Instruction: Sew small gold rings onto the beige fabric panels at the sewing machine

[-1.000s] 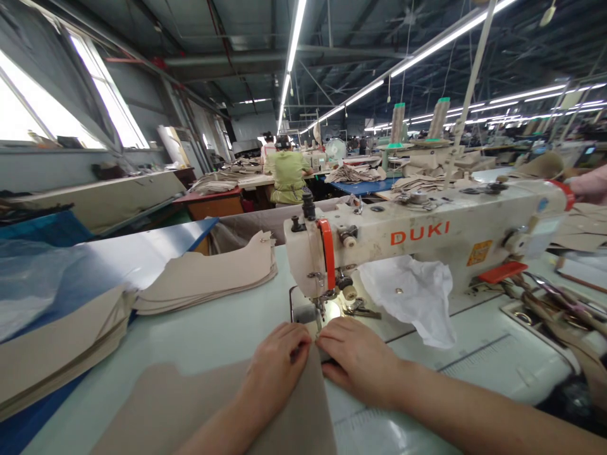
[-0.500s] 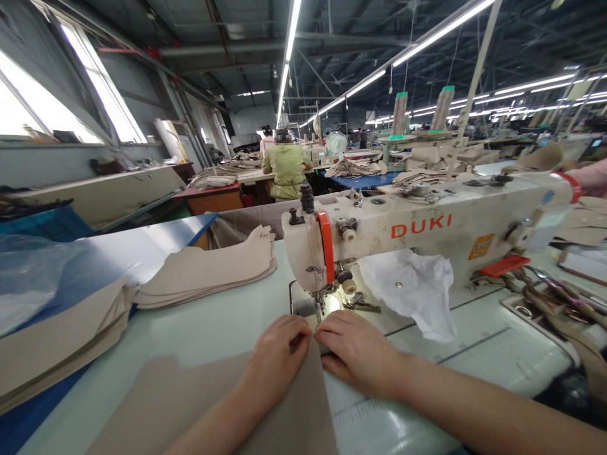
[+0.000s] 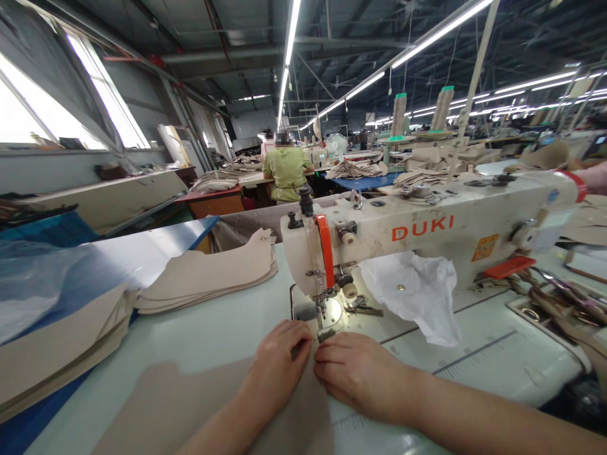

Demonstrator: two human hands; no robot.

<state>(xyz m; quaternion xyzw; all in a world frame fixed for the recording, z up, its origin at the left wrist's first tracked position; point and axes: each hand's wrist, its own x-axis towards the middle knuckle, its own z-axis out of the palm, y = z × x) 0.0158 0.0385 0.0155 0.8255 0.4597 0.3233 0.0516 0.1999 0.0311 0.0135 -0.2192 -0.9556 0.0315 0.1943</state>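
Note:
A beige fabric piece (image 3: 180, 411) lies on the pale green sewing table (image 3: 213, 328) in front of me. My left hand (image 3: 279, 363) rests on its far right corner with fingers curled, pinching the edge. My right hand (image 3: 360, 373) presses the same edge from the right, fingers bent and together. Both hands sit just short of the presser foot (image 3: 325, 316) of the white DUKI sewing machine (image 3: 427, 234). The fabric's leading edge is hidden under my fingers.
Stacks of cut beige pieces (image 3: 208, 272) lie at left, a lower stack (image 3: 52, 354) nearer me. A white cloth (image 3: 412, 294) hangs under the machine arm. Scissors and tools (image 3: 564, 297) sit at right. A person in green (image 3: 287, 174) works at a far table.
Both hands have drawn back slightly toward me along with the fabric edge, opening a small gap to the presser foot. The lit needle plate now shows.

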